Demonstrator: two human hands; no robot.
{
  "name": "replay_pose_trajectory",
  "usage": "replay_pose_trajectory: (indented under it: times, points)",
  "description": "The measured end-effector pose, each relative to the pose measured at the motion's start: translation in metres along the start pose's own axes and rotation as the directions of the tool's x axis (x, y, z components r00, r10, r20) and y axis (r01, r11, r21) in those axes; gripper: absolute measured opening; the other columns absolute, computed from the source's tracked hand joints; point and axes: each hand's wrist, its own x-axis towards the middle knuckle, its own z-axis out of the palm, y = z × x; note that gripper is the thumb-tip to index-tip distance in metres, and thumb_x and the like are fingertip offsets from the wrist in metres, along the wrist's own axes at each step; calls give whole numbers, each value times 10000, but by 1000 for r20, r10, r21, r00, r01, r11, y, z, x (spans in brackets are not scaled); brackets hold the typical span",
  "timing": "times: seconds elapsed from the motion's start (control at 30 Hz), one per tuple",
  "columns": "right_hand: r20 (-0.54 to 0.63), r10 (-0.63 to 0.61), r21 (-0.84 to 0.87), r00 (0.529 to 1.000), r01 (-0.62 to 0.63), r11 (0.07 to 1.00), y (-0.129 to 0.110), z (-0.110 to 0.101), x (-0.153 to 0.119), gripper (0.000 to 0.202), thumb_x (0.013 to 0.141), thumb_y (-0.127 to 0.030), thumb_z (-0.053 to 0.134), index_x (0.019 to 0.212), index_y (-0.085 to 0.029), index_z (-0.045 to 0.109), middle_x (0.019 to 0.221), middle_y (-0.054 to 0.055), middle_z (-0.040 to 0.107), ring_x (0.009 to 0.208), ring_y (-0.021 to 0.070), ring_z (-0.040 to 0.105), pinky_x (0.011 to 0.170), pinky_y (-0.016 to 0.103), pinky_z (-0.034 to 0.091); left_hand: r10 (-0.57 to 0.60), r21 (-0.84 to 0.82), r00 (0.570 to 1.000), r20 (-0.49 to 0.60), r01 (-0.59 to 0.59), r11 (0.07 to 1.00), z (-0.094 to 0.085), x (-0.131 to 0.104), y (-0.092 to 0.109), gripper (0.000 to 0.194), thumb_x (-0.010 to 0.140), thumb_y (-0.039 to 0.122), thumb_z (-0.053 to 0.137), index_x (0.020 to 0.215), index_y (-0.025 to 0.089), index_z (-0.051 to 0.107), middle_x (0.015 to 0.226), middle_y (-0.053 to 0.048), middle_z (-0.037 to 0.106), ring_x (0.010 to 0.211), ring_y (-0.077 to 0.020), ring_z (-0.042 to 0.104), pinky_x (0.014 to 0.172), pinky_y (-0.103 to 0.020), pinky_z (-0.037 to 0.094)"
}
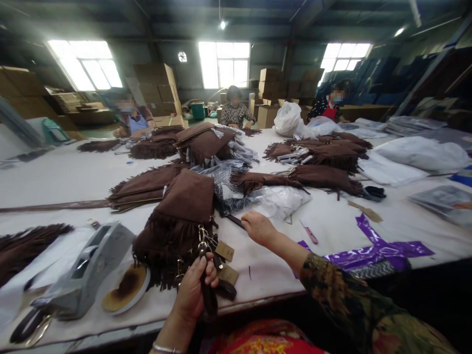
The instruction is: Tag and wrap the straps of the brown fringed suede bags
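Note:
A brown fringed suede bag (180, 216) lies on the white table (332, 221) right in front of me. My left hand (193, 290) is closed around the bag's dark strap (210, 295) near its metal clasps and paper tags (224, 250), at the table's front edge. My right hand (258, 227) reaches forward to the right of the bag, fingers curled on a dark strap end (236, 221) beside crumpled clear plastic (280, 199). Whether it grips that strap is hard to tell.
Piles of similar brown fringed bags (324, 177) cover the table. A grey tape dispenser (88, 270) and a stained dish (125, 290) sit at front left; a pink cutter (310, 235) and purple plastic (372, 248) at right. Three people work at the far side, with cardboard boxes (158, 88) behind.

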Motion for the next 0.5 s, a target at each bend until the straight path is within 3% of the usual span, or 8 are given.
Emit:
replay_pose_trajectory:
  times: [0.1, 0.17, 0.27, 0.37, 0.43, 0.5]
  points:
    - [-31, 2, -60, 1000, -4, 998, 18, -17, -15, 192, 915, -202, 501, 793, -193, 649, 851, 81, 658, 823, 199, 548, 793, 320, 405, -20, 12, 1000, -13, 20, 1000, -3, 1, -2, 275, 844, 305, 711, 1039, 131, 625, 671, 56, 403, 514, -36, 346, 458, -185, 364]
    - [-50, 24, -77, 998, -28, 997, 29, -31, -32, 226, 932, -245, 507, 743, -201, 624, 748, 47, 639, 722, 174, 529, 707, 300, 394, -38, 13, 999, -26, 39, 999, -6, 4, 0, 271, 838, 298, 715, 1036, 136, 626, 668, 57, 402, 511, -36, 345, 456, -189, 371]
    - [-72, 83, -80, 994, -89, 993, 32, -39, -61, 353, 918, -321, 561, 593, -190, 518, 557, -19, 497, 561, 122, 422, 567, 273, 303, -44, 18, 999, -28, 44, 999, -7, 9, 3, 267, 829, 286, 722, 1030, 143, 621, 660, 61, 404, 505, -38, 349, 456, -191, 377]
    - [-11, 29, -45, 1000, -30, 999, 7, -26, -79, 462, 940, -390, 539, 535, -184, 451, 503, -45, 387, 506, 97, 341, 525, 269, 245, -34, 37, 999, 0, 34, 999, 1, 3, -1, 273, 822, 305, 730, 1014, 151, 612, 653, 62, 424, 495, -43, 361, 458, -194, 379]
    - [58, -126, 27, 990, 125, 992, -25, -11, -80, 438, 961, -391, 506, 578, -178, 507, 538, -34, 433, 526, 99, 384, 539, 260, 282, -37, 25, 999, 30, 36, 999, 7, -2, -7, 266, 832, 335, 719, 991, 154, 606, 638, 63, 432, 483, -46, 359, 464, -197, 384]
    - [115, -333, 138, 936, 317, 938, -64, 7, -70, 348, 982, -344, 471, 715, -171, 613, 648, 5, 548, 624, 121, 491, 611, 253, 367, -33, 8, 998, 51, 33, 999, 6, -4, -8, 248, 849, 337, 699, 971, 141, 609, 643, 53, 463, 486, -55, 393, 471, -203, 401]
